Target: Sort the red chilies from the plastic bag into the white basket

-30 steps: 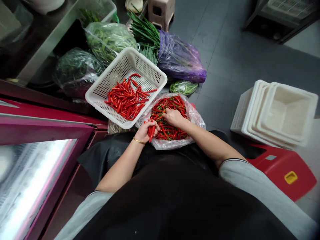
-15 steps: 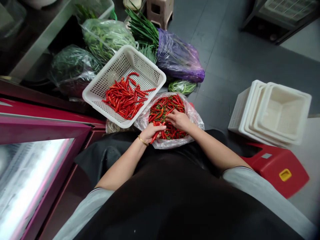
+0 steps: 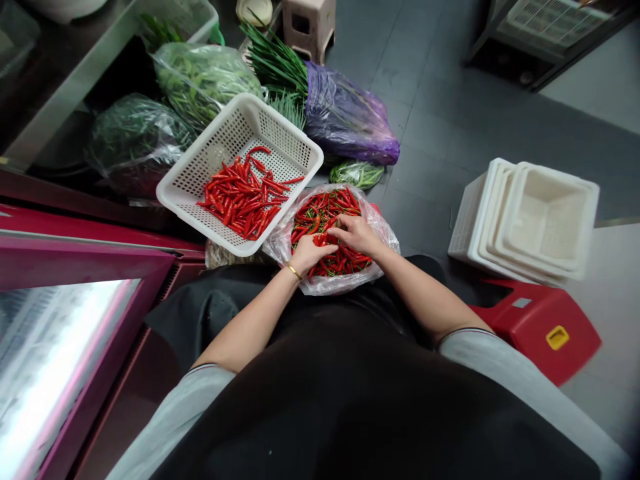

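Observation:
A clear plastic bag (image 3: 385, 233) full of red chillies with green stems (image 3: 320, 210) rests against my lap. Both hands are down in it, close together. My left hand (image 3: 311, 252) is closed around a few red chillies at the bag's near edge. My right hand (image 3: 354, 232) touches the left one, its fingertips pinching a chilli in the pile. To the left of the bag stands a white perforated basket (image 3: 220, 140) holding a heap of stemless red chillies (image 3: 243, 197).
Bags of green vegetables (image 3: 200, 70) and a purple bag (image 3: 350, 120) of chives lie beyond the basket. Stacked white baskets (image 3: 530, 223) stand at right above a red stool (image 3: 545, 330). A glass-topped red cabinet (image 3: 75, 320) is at left; a small stool (image 3: 307, 20) is beyond.
My left hand has moved right with its bundle of chillies and come up against my right hand inside the bag. The view has drifted slightly right.

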`<state>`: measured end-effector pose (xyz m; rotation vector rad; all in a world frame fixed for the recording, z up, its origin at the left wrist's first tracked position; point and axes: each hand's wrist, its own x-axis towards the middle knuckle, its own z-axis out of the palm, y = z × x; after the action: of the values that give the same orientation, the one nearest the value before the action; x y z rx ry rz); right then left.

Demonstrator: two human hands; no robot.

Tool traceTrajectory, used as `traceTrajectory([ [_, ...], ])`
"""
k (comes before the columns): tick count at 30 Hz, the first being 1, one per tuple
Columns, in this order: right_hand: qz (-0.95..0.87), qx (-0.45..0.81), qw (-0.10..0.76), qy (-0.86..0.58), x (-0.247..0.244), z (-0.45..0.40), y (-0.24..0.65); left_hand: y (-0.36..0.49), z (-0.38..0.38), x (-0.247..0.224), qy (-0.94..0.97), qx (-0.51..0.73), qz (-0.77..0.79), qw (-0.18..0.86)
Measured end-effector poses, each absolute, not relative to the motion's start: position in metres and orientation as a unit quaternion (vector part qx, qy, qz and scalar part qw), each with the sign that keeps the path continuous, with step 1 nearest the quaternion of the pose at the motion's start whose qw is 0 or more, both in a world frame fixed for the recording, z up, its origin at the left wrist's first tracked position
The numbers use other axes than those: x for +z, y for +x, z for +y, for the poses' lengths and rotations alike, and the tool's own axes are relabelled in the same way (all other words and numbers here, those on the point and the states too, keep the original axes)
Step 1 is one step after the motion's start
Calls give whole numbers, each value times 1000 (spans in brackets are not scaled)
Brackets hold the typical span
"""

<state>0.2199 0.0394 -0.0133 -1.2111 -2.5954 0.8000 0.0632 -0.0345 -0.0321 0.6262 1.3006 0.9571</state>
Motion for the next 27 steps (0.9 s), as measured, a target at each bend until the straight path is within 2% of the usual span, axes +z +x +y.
traceTrajectory([
  [3, -880, 216, 80, -416, -13, 25, 221, 72, -37, -34, 209, 379, 577, 692],
  [5, -872, 214, 90, -431, -11, 21, 228, 71, -41, -31, 181, 393, 563, 704],
  [9, -789, 339, 152, -489, -2, 17, 235, 62, -48, -20, 238, 476, 520, 668],
  [11, -764, 391, 159, -488, -1, 8, 229, 60, -51, -18, 282, 434, 491, 701],
  [13, -790, 360, 153, -472, -3, -4, 220, 61, -54, -20, 302, 387, 489, 721],
  [17, -893, 180, 57, -408, -5, -13, 215, 67, -60, -27, 249, 366, 530, 723],
  [20, -888, 115, -46, -444, -3, 1, 225, 60, -57, -24, 204, 376, 526, 735],
  [24, -858, 121, -150, -476, -10, 26, 229, 43, -49, -18, 129, 411, 524, 735],
  [27, -849, 177, -174, -465, -17, 37, 224, 39, -49, -20, 121, 423, 521, 732],
])
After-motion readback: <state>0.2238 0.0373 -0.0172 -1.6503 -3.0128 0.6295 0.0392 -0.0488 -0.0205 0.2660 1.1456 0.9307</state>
